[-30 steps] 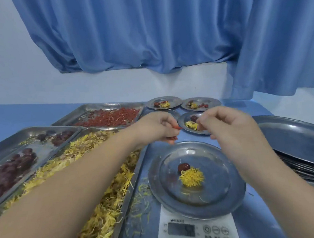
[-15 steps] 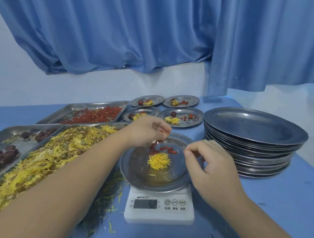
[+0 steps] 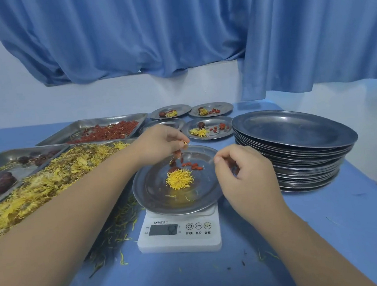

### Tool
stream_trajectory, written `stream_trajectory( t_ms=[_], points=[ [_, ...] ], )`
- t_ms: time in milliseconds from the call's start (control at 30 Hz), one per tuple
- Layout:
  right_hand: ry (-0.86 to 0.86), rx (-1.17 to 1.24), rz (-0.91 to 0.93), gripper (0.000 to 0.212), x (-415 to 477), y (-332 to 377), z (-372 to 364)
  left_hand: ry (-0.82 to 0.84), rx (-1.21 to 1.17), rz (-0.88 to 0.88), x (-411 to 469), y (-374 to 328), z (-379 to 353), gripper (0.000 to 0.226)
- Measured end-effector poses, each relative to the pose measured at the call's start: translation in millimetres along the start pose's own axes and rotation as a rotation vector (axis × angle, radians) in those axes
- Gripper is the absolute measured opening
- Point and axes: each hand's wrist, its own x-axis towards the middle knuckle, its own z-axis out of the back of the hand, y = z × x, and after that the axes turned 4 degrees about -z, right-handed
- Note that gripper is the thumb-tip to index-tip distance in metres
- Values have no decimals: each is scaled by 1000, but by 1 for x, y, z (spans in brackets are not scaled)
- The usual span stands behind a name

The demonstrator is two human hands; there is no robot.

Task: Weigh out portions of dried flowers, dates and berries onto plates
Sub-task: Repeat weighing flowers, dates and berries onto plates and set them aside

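A metal plate rests on a white digital scale. On it lie a yellow dried flower, a dark date and several red berries. My left hand hovers over the plate's far left rim, fingers pinched on a few red berries, some dropping from it. My right hand is at the plate's right rim, fingers curled; whether it touches the rim I cannot tell.
Trays of yellow flowers, dates and red berries stand on the left. Several filled plates sit behind the scale. A tall stack of empty plates stands on the right. Loose petals litter the blue table.
Both hands came down from above the plate; red berries now lie on it beside the date and flower. My right hand dropped to the plate's right rim.
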Motion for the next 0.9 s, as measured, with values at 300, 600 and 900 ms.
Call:
stream_trajectory(
  t_ms=[300,600,900],
  points=[
    [-1,-5,19,12,0,1,-1,-50,172,-36,0,-7,0,3],
    [26,-19,45,12,0,0,-3,-89,121,-23,-5,4,-8,13],
    [25,0,20,14,1,-3,-3,-169,-290,16,-49,6,5,17]
  ],
)
